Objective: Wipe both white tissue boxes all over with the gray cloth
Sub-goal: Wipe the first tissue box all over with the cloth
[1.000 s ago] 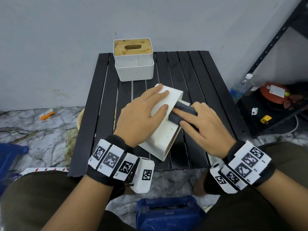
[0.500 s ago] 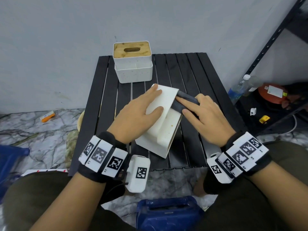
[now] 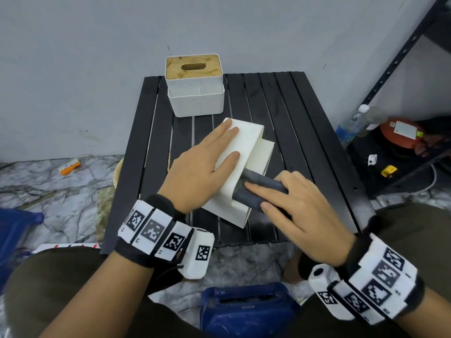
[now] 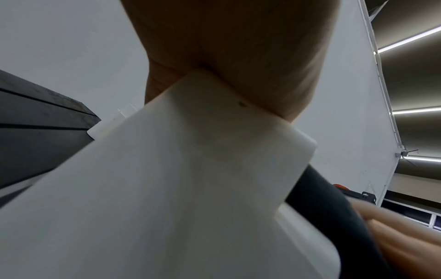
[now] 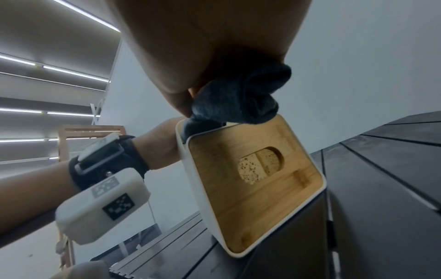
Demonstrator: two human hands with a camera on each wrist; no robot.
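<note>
Steadying a tipped white plastic tissue box [image 3: 246,142] with a flat, straight-fingered left hand [image 3: 195,174], a person grips a folded gray cloth [image 3: 256,191] against it with the right hand [image 3: 300,208].

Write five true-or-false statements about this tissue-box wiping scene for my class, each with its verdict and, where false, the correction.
1. The left hand lies flat on the tipped tissue box. True.
2. The gray cloth is under the left hand. False: the right hand holds it against that box.
3. The second tissue box stands upright at the far end of the table. True.
4. The upright box has lost its wooden lid. False: the lid, with its slot, sits on top.
5. The table is white. False: it is made of black slats.
</note>
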